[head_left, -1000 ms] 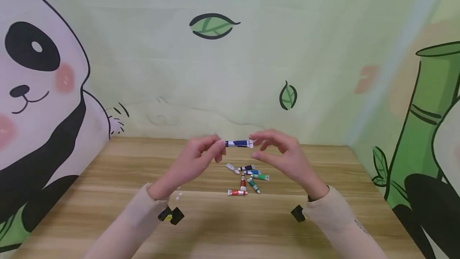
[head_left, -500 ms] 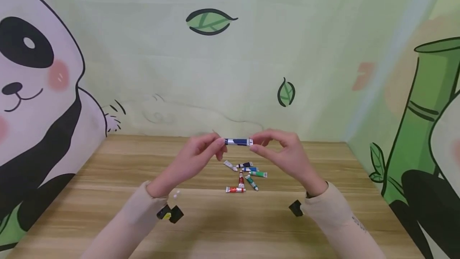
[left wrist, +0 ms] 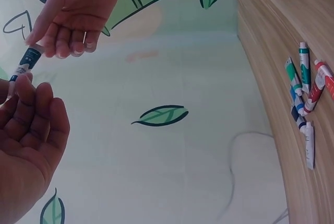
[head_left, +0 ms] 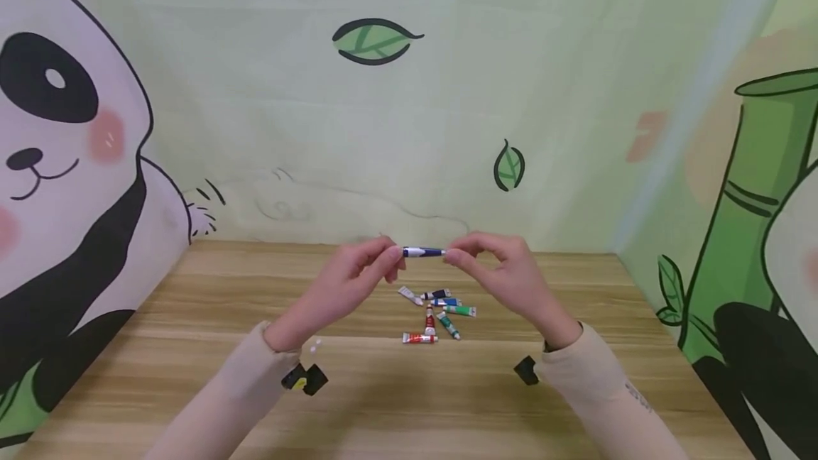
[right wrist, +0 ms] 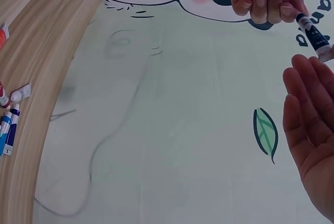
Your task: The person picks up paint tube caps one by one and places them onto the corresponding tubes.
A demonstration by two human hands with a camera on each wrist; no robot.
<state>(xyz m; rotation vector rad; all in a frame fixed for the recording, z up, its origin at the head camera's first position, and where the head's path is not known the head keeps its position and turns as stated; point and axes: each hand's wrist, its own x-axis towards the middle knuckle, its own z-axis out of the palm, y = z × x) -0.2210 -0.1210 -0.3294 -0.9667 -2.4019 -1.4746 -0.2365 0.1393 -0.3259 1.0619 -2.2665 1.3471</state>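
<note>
A small dark-blue and silver paint tube (head_left: 423, 252) is held level above the table, stretched between both hands. My left hand (head_left: 348, 279) pinches its cap end between thumb and fingers. At the flat crimped end, my right hand (head_left: 505, 272) pinches with thumb and forefinger. The tube shows its narrow side in the head view. In the left wrist view, the same paint tube (left wrist: 27, 62) runs slantwise between the fingers of both hands; the right wrist view shows the paint tube (right wrist: 314, 33) with its crimped end partly covered by fingers.
Several more paint tubes lie loosely grouped on the wooden table (head_left: 255, 403) below the hands: white (head_left: 410, 295), navy (head_left: 437, 294), blue (head_left: 445, 302), green (head_left: 460, 311), teal (head_left: 449, 326), red (head_left: 429, 319) and orange-red (head_left: 418, 338). A printed cloth (head_left: 268, 91) backs the table.
My right hand has closed its thumb and forefinger on the tube's crimped end. The tube has turned about its length, from its flat face to its narrow edge. My left hand keeps its grip.
</note>
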